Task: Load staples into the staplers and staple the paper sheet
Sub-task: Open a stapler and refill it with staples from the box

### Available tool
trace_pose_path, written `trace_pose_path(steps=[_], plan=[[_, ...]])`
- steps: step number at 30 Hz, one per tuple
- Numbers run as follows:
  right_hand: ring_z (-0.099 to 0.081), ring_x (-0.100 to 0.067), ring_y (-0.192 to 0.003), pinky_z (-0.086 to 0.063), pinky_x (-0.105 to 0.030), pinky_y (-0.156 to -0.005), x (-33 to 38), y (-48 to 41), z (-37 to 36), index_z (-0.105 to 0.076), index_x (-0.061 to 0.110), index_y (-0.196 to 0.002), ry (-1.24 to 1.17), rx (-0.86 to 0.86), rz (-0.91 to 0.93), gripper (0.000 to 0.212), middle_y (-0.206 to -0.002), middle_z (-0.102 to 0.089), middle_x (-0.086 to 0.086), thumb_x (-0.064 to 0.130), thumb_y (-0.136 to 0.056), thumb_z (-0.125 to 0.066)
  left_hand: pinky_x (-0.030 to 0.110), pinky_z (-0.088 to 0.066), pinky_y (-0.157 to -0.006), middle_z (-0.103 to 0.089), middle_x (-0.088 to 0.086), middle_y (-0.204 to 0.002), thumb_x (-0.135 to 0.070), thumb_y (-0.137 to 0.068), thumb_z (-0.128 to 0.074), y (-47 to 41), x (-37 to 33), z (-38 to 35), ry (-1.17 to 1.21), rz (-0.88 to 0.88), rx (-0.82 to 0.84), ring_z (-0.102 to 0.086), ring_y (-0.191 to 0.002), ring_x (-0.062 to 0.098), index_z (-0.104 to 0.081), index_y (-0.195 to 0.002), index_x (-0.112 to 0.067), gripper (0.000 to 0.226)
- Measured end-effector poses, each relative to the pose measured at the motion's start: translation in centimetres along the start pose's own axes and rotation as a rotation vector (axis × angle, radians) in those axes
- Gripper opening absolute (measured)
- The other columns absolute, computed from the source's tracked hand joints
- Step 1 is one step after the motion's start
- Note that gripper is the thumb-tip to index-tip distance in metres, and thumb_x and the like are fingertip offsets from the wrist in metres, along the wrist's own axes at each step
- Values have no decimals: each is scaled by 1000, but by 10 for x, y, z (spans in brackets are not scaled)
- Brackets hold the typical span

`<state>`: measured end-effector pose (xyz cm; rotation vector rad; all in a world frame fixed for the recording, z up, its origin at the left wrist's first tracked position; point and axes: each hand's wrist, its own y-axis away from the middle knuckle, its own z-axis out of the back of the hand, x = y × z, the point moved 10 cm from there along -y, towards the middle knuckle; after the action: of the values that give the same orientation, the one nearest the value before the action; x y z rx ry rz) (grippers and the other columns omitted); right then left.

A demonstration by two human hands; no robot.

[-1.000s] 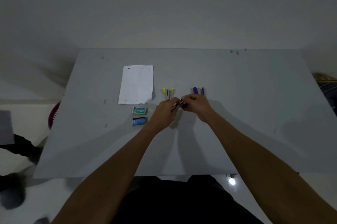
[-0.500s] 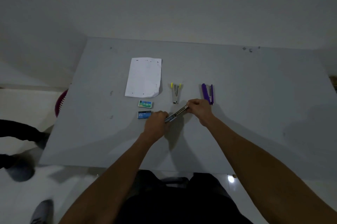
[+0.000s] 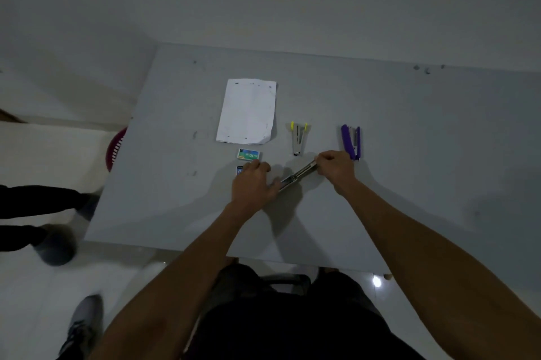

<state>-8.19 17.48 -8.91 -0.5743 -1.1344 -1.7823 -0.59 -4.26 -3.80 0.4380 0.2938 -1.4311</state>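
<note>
Grey tabletop (image 3: pixel 409 154) under dim light carries the dark stapler (image 3: pixel 298 175), lying slantwise from near-left to far-right between both hands, the right hand (image 3: pixel 336 167) pinching its far end and the left hand (image 3: pixel 253 184) touching its near end while curled over a blue staple box (image 3: pixel 239 170). Beyond lie the paper sheet (image 3: pixel 247 110), a yellow-tipped stapler (image 3: pixel 298 138), a purple stapler (image 3: pixel 351 141) and a green staple box (image 3: pixel 248 154) printed "10"; any other lettering is too small to read.

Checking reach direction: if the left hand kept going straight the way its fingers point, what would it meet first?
Probably the blue staple box under the fingertips of the left hand; beyond it, the green staple box. Depth is unclear.
</note>
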Motion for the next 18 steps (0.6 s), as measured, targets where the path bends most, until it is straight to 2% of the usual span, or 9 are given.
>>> trace_pose_path(steps=[2,3,8,13,18], plan=[[-57,-18,-70,-42,-22,-55,7,4,6,-72,2,-93,26,-19,12,16,-77,-63,-10,14,-85,-64,40,-50,-84,-55,13,-119,-31,-81,-62,-1,16,11,-61,22,-20,-53,-109,30,-55,-117,-7,44],[-56,-19,-69,-41,-22,-53,10,5,10,-72,3,-90,32,-32,21,14,-74,-62,-10,13,-85,-63,40,-50,-85,-53,14,-121,-27,-80,-63,-2,26,13,-99,46,-4,-52,-110,30,-52,-120,-7,46],[-58,-21,-69,-48,-28,-60,28,8,20,-71,1,-87,77,-84,47,17,-73,-63,-9,12,-85,-59,39,-49,-90,-44,14,-128,-15,-83,-61,-4,56,9,-241,120,116,-47,-114,30,-43,-133,-10,53],[-58,-19,-69,-45,-25,-59,42,10,16,-71,0,-87,68,-73,101,16,-73,-64,-9,10,-85,-58,39,-46,-94,-43,15,-130,-9,-87,-60,-5,56,4,-214,139,165,-45,-119,31,-44,-132,-9,47],[-60,-18,-73,-54,-35,-69,51,9,6,-72,3,-84,59,-33,130,17,-78,-67,-9,11,-84,-57,38,-44,-98,-48,16,-129,-9,-89,-58,-13,46,7,-160,116,155,-48,-118,30,-47,-131,-7,43]])
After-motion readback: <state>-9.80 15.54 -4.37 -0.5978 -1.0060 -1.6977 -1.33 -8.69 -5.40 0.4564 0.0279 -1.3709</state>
